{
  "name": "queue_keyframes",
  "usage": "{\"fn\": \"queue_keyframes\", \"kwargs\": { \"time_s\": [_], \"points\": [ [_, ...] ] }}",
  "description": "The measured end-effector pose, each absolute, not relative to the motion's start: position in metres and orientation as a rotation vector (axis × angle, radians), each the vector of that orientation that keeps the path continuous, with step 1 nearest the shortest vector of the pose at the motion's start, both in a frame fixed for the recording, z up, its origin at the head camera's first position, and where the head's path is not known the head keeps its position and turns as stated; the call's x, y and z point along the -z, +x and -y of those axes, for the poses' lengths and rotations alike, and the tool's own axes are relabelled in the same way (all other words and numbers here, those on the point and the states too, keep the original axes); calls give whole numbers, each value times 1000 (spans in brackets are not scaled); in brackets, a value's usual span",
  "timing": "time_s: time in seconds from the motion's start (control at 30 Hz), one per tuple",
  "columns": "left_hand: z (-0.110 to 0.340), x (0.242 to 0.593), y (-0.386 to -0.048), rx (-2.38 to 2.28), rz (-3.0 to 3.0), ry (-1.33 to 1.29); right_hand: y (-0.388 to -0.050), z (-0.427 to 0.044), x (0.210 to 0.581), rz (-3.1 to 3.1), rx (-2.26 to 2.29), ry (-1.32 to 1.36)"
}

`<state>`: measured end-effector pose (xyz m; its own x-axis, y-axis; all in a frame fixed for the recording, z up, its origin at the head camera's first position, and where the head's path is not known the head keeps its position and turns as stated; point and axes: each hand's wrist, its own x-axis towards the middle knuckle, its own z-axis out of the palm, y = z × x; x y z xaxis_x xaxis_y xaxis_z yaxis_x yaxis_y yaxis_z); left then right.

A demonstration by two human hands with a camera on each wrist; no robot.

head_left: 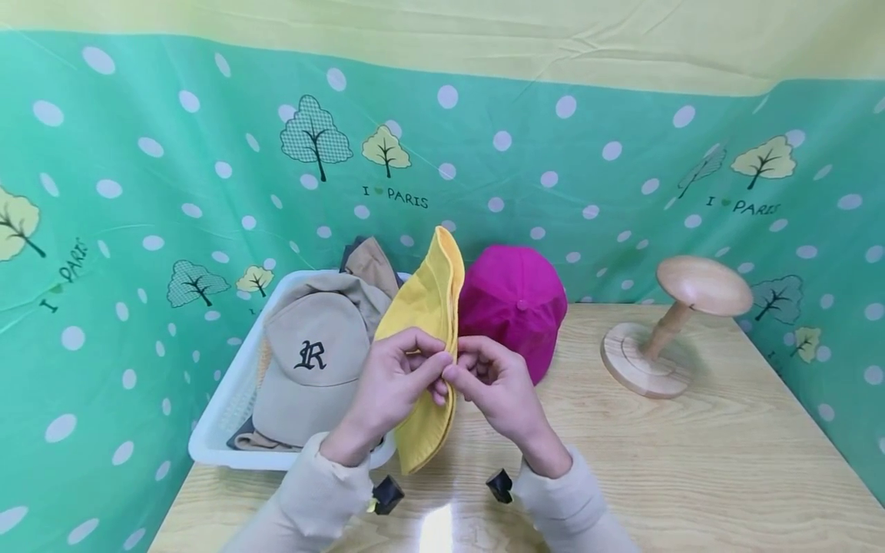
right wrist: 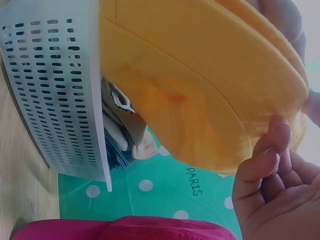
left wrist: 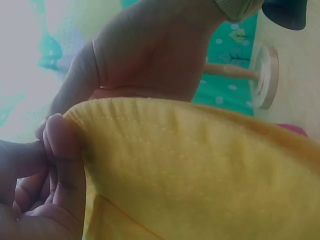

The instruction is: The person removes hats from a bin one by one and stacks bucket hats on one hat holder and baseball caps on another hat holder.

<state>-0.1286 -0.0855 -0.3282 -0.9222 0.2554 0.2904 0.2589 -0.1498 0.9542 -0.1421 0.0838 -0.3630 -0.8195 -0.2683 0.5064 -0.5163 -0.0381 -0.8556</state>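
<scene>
A yellow bucket-style hat point(head_left: 418, 303) is held up on edge between both hands, folded flat with its brim edges together. The left hand point(head_left: 394, 384) pinches the brim edge with thumb and fingers. On the other side of that edge the right hand point(head_left: 508, 395) pinches it too, the two thumb tips nearly meeting. In the left wrist view the stitched brim point(left wrist: 190, 155) fills the lower part, the left fingers point(left wrist: 65, 170) at its end. The right wrist view shows the hat's side point(right wrist: 200, 65) and the right hand point(right wrist: 280, 195) at the brim.
A white basket point(head_left: 214, 430) at the left holds a beige cap point(head_left: 332, 338) with a black letter and other hats. Behind the right hand sits a magenta cap point(head_left: 518, 299). A wooden hat stand point(head_left: 664, 330) is on the table point(head_left: 747, 461) at the right; a patterned cloth point(head_left: 484, 169) hangs behind.
</scene>
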Motion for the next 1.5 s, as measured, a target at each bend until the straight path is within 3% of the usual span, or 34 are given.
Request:
{"fn": "queue_keyframes", "kwargs": {
  "time_s": [0.63,0.87,1.2,1.5],
  "points": [
    [94,337,-125,2141,2177,-405,-141,-86,362,2129,-1980,746],
    [97,330,-119,1748,2195,-454,-140,-86,362,2033,-1962,738],
    [96,323,-107,1703,2038,-628,-140,-88,363,1715,-2085,931],
    [96,333,-103,1791,1967,-620,-146,-89,365,1628,-2066,994]
  ]
}}
